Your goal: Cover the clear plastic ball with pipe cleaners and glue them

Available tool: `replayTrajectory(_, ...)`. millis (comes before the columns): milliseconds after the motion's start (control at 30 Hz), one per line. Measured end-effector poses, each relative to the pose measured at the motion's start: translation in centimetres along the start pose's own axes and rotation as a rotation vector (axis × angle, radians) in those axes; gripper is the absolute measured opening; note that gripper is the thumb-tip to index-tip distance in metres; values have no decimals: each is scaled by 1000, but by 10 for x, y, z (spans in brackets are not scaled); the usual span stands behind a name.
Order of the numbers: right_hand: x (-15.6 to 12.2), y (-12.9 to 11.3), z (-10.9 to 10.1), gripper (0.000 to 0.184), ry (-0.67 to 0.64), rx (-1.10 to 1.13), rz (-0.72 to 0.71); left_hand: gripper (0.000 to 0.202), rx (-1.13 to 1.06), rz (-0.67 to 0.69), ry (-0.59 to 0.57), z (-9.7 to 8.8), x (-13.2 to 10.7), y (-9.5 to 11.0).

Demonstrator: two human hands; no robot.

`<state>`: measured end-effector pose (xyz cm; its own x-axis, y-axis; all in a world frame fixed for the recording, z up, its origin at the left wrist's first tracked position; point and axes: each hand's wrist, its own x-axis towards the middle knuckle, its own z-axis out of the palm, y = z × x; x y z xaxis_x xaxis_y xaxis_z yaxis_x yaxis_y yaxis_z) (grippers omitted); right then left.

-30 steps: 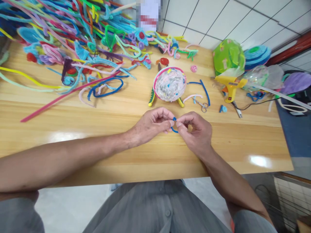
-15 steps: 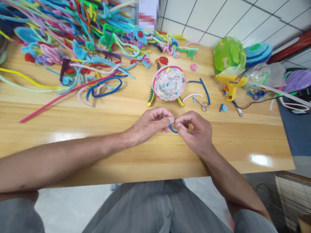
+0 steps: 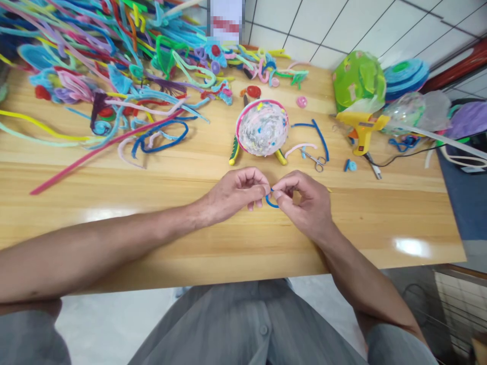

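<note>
Over the near middle of the wooden table, my left hand and my right hand meet fingertip to fingertip. Both pinch a short blue pipe cleaner bent into a small loop between them. The fingers of both hands are curled closed. Just beyond the hands stands a round dome wound from pale pipe cleaners with a pink rim.
A big heap of coloured pipe cleaners covers the far left. Pliers lie under the dome; small scissors and a blue strand lie to its right. A yellow glue gun, a green ball and blue coils stand far right.
My hands have stayed together at the same spot, working the blue loop slightly; the view has shifted a little.
</note>
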<state>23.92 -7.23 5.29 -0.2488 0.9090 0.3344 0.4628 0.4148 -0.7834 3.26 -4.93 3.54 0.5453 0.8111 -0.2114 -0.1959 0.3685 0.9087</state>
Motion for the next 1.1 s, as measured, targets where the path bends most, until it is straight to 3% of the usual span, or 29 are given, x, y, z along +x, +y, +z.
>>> replayTrajectory(100, -1, 2, -1, 2, 16, 111, 127, 19, -8, -3, 20, 0, 0, -1)
replayTrajectory(233, 1, 6, -6, 15, 77, 241, 265, 23, -29, 23, 56, 0, 1, -2)
replayTrajectory(400, 6, 5, -9, 24, -41, 242, 329, 28, -56, 55, 103, 2, -1, -2)
replayTrajectory(533, 9, 1, -8, 22, -126, 220, 358, 29, -48, 71, 105, 2, -2, -4)
replayTrajectory(1100, 5, -2, 3, 18, -114, 246, 392, 32, 69, 82, 52, 2, -4, -7)
